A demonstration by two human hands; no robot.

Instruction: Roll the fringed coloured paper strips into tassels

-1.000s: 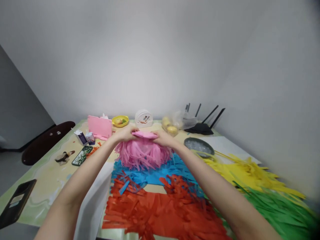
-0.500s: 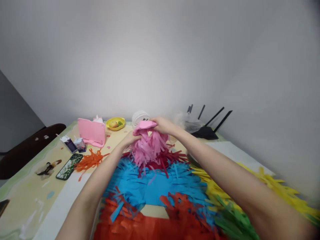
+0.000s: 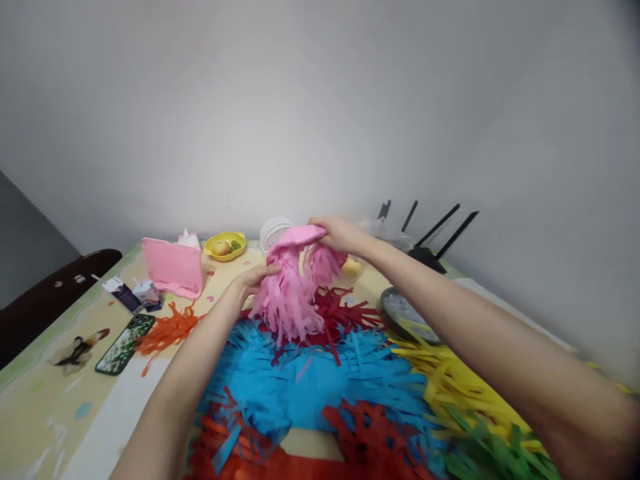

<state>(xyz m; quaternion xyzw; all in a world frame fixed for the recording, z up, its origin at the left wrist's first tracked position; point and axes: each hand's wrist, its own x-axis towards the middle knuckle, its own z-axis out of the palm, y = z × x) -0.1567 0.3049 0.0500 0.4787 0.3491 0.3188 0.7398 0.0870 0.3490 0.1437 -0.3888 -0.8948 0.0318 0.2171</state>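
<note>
Paper fringe in pink [image 3: 287,297] hangs in a 2-handed grip: the right hand [image 3: 340,233] pinches its upper band, the left hand [image 3: 254,279] grasps its left edge. Beneath the grip lies crimson fringe [image 3: 333,310], with blue fringed paper [image 3: 320,383] on the near side; left of the grip, orange paper strips [image 3: 169,331] sit beside a phone [image 3: 124,345].
</note>
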